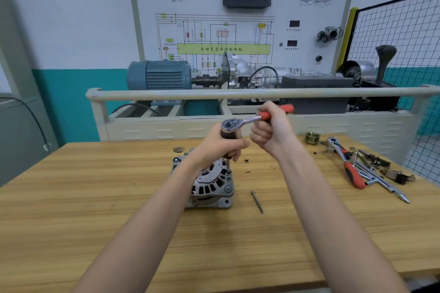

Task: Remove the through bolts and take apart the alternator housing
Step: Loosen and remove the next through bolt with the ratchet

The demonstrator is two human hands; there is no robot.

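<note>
Head view gives me the wooden desk (95,197) running out of frame on the left, right and near edges, and behind it a white training board (240,14) cut off at the top. My left forearm crosses the alternator (209,185) and hides its far left part, so I can make out only the vented front face and the near mounting ears. It stands at the middle of the desk, directly under my left hand (219,147). That hand is clenched round the dark upright extension bar (228,150) beneath the ratchet head; the lower end of the bar meets the alternator's right rim, though the socket there is too small to read clearly. My right hand (269,131) is up and to the right of the alternator, well above it, gripping the red handle of the ratchet (240,122); my fingers cover most of the handle. One loose through bolt (257,202) lies on the desk just right of the alternator. At the far right, a second ratchet (345,162) and small parts lie in a heap I cannot sort out. Green banner on the board reads 汽车自动变速器检测台; the yellow box reads 自动变速器控制电脑.
</note>
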